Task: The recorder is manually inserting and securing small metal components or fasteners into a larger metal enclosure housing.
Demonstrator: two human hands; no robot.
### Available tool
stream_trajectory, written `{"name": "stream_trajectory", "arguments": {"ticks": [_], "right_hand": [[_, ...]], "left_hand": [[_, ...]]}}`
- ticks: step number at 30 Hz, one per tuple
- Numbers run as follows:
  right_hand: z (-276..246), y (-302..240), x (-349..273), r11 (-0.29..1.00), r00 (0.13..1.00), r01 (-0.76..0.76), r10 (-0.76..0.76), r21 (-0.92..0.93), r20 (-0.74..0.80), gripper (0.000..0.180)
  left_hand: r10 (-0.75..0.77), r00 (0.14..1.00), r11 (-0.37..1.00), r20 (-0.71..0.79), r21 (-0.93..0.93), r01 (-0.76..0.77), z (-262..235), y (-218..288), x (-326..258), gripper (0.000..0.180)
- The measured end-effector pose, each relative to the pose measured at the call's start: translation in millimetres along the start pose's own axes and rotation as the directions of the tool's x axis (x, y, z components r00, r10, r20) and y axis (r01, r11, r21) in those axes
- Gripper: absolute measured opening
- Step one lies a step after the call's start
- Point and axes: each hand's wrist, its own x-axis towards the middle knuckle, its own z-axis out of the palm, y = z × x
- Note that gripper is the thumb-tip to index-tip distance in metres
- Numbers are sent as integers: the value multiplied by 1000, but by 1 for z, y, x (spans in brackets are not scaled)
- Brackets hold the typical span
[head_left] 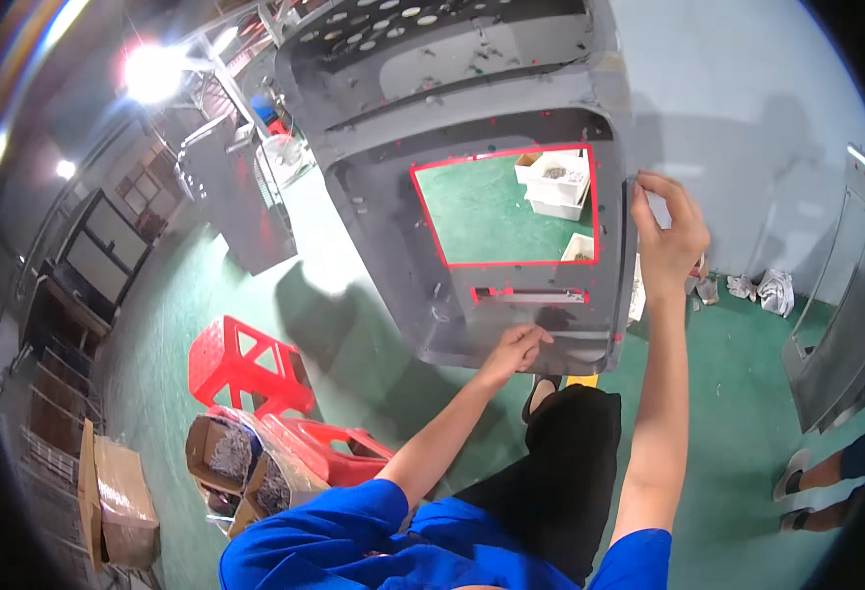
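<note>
In front of me stands a large grey moulded plastic panel (374, 231) with round holes at its top. Red edging frames its big window opening (595, 211), and a narrow red-edged slot (531, 295) lies below. My right hand (673, 231) is at the panel's right edge, thumb and forefinger pinched together on that edge. My left hand (516, 354) is in front of the panel's lower part, fingers curled together with one fingertip toward the right. Whatever its fingers hold, if anything, is hidden. Small dark and red bits dot the panel's surface.
Red plastic stools (246, 364) stand at the left, beside cardboard boxes of small parts (231, 457). White bins (555, 182) show through the window. Another grey panel (831, 334) leans at the right, near a person's legs (826, 472). A further dark panel (236, 197) stands far left.
</note>
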Motion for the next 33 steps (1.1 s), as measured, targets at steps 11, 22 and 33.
{"name": "stream_trajectory", "arguments": {"ticks": [11, 22, 33], "right_hand": [[30, -1, 9, 988, 972, 155, -150, -14, 180, 15], [50, -41, -151, 946, 712, -299, 136, 122, 689, 15], [64, -49, -203, 836, 595, -522, 216, 168, 774, 16]], "left_hand": [[32, 997, 998, 67, 50, -36, -22, 7, -4, 26], [113, 990, 993, -79, -34, -116, -51, 4, -2, 43], [116, 967, 992, -227, -20, -123, -55, -1, 11, 63]]}}
